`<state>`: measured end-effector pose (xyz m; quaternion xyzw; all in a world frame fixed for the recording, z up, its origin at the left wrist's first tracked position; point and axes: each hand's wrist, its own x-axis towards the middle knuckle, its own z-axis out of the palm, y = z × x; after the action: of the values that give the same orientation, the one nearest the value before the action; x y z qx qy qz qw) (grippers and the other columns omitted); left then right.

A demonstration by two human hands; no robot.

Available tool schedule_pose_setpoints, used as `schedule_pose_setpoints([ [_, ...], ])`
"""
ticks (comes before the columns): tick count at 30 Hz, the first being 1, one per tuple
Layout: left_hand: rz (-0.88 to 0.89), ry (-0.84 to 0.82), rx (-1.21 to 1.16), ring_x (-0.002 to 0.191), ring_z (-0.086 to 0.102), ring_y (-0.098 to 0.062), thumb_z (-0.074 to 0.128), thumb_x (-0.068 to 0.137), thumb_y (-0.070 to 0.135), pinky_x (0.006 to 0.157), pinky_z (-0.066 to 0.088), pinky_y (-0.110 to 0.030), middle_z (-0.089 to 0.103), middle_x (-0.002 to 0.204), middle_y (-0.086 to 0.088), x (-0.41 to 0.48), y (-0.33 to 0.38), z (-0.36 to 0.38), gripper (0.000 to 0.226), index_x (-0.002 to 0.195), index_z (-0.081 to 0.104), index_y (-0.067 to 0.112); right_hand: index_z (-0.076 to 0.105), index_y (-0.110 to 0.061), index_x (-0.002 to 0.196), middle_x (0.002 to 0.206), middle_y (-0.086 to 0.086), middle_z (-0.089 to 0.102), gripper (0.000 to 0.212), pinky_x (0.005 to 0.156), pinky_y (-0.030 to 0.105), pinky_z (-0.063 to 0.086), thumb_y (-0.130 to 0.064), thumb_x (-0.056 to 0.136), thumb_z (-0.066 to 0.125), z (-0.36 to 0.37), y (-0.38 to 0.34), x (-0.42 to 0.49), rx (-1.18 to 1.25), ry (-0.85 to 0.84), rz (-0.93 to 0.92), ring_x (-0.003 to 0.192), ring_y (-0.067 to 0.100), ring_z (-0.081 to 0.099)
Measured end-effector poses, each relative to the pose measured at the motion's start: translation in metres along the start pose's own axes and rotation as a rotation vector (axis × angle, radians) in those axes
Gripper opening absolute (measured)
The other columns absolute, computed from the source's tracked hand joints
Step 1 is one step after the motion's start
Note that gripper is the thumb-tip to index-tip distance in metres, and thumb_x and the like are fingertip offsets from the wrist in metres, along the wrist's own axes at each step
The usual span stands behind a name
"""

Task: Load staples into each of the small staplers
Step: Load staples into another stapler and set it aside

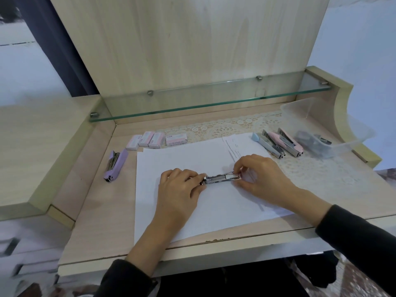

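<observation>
A: Where's the stapler (220, 177)?
B: Mid-table on the paper (192, 213), lying opened. Your left hand (179, 188) grips its left end; your right hand (262, 179) pinches its right end.
A: Others?
B: Purple stapler (114, 165) by the left edge, 3 staplers (278, 144) toward the back right corner.

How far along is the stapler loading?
Maybe done: the purple stapler set apart on the left, though its staples cannot be seen. In hand: the left hand holds the open stapler on the paper while the right hand pinches its far end. Left: three staplers on the right and a dark stapler in the clear bin.
</observation>
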<state>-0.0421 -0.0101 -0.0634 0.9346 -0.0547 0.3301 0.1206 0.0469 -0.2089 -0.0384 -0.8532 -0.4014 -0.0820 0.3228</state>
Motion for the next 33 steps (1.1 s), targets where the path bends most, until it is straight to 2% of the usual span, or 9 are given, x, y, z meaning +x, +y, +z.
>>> schedule_pose_setpoints([
  [2,-0.001,-0.002,-0.020,0.075,0.046,-0.009,0.051,0.080,0.032,0.076,0.031,-0.024,0.068,0.077,0.004,0.000,-0.001,0.000,0.028,0.088,0.074,0.017,0.069,-0.011,0.088,0.076,0.006,0.067,0.018,0.069,0.030,0.046,-0.015,0.070,0.073,0.005,0.001,0.001,-0.002,0.022,0.005,0.073,0.024,0.059],
  [5,0.002,0.025,-0.056,0.080,0.050,-0.009,0.057,0.078,0.030,0.080,0.034,-0.025,0.071,0.081,0.002,0.000,-0.001,-0.001,0.024,0.087,0.073,0.014,0.073,-0.012,0.084,0.075,0.005,0.067,0.018,0.068,0.023,0.041,-0.017,0.067,0.071,0.010,0.003,0.001,0.023,0.052,-0.003,0.072,0.023,0.059],
  [11,-0.038,0.097,-0.100,0.076,0.052,-0.013,0.071,0.067,0.014,0.086,0.036,-0.025,0.070,0.074,0.000,-0.001,0.000,-0.007,0.017,0.083,0.068,0.009,0.075,-0.012,0.081,0.068,0.005,0.062,0.017,0.067,0.032,0.041,-0.011,0.065,0.080,0.017,-0.002,0.002,0.115,0.101,0.043,0.071,0.026,0.056],
  [15,0.031,0.112,-0.108,0.078,0.054,-0.010,0.070,0.072,0.014,0.081,0.039,-0.027,0.072,0.079,-0.001,-0.002,-0.002,-0.009,0.019,0.090,0.071,0.008,0.075,-0.012,0.081,0.058,-0.014,0.046,0.018,0.064,0.020,0.032,-0.010,0.064,0.080,0.019,-0.003,0.002,0.128,0.125,0.044,0.063,0.016,0.047],
  [18,0.084,0.044,-0.079,0.077,0.054,-0.013,0.056,0.081,0.014,0.075,0.037,-0.025,0.069,0.081,-0.001,-0.002,-0.004,-0.007,0.027,0.104,0.069,0.013,0.075,-0.013,0.081,0.059,-0.022,0.041,0.018,0.062,0.011,0.031,-0.010,0.064,0.080,0.018,-0.002,0.001,0.134,0.131,0.053,0.062,0.009,0.042],
  [20,0.126,-0.018,-0.025,0.077,0.051,-0.017,0.050,0.081,0.007,0.071,0.036,-0.026,0.066,0.083,-0.004,-0.003,-0.005,-0.005,0.034,0.108,0.068,0.020,0.075,-0.012,0.081,0.060,-0.020,0.041,0.018,0.062,0.013,0.031,-0.010,0.063,0.080,0.017,-0.002,0.001,0.127,0.118,0.035,0.063,0.013,0.044],
  [25,0.132,-0.067,-0.026,0.079,0.043,-0.017,0.041,0.079,0.003,0.063,0.042,-0.030,0.064,0.085,-0.007,-0.001,-0.002,-0.004,0.042,0.101,0.072,0.022,0.075,-0.010,0.081,0.062,0.002,0.055,0.018,0.064,0.029,0.036,-0.008,0.063,0.080,0.018,-0.004,0.001,0.140,0.113,0.064,0.067,0.023,0.051],
  [29,0.121,-0.083,-0.030,0.079,0.047,-0.019,0.046,0.080,0.004,0.062,0.048,-0.033,0.064,0.086,-0.007,-0.001,-0.002,-0.004,0.038,0.102,0.071,0.021,0.075,-0.011,0.081,0.067,0.008,0.062,0.018,0.065,0.030,0.036,-0.008,0.064,0.079,0.019,-0.004,0.001,0.144,0.102,0.079,0.069,0.026,0.053],
  [33,0.121,-0.043,-0.017,0.077,0.052,-0.019,0.059,0.077,0.001,0.066,0.045,-0.032,0.065,0.085,-0.004,-0.003,-0.003,-0.004,0.034,0.104,0.069,0.020,0.075,-0.015,0.081,0.071,0.003,0.066,0.015,0.067,0.024,0.036,-0.012,0.066,0.076,0.019,-0.006,0.000,0.107,0.105,0.067,0.072,0.025,0.056],
])
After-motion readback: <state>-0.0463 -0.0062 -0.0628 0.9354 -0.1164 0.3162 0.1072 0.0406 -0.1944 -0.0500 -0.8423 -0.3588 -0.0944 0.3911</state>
